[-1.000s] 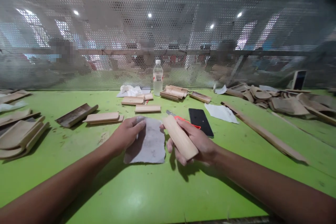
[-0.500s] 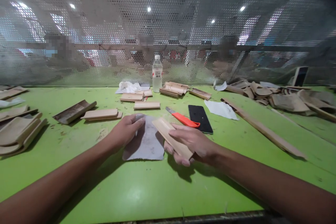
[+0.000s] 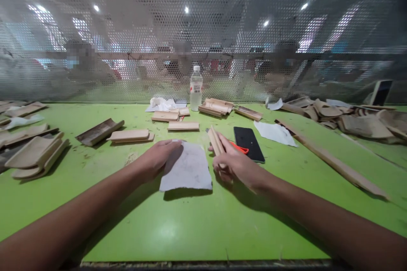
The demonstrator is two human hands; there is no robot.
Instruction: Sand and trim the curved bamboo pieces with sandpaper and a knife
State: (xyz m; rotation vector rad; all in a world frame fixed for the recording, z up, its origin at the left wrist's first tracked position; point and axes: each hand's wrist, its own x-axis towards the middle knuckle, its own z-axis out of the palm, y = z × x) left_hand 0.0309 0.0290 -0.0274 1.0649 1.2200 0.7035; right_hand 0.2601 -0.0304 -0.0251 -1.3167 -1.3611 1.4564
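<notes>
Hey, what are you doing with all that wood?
A person sits or stands at a bright green table. The left hand grips a thin, greyish-white rectangular sheet near its upper left corner. The right hand holds a pale, narrow wooden piece up beside it, apart from the sheet. More wooden pieces lie around.

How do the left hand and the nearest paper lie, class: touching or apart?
Touching: in the head view, the left hand grips the nearest paper at its upper left edge.
</notes>
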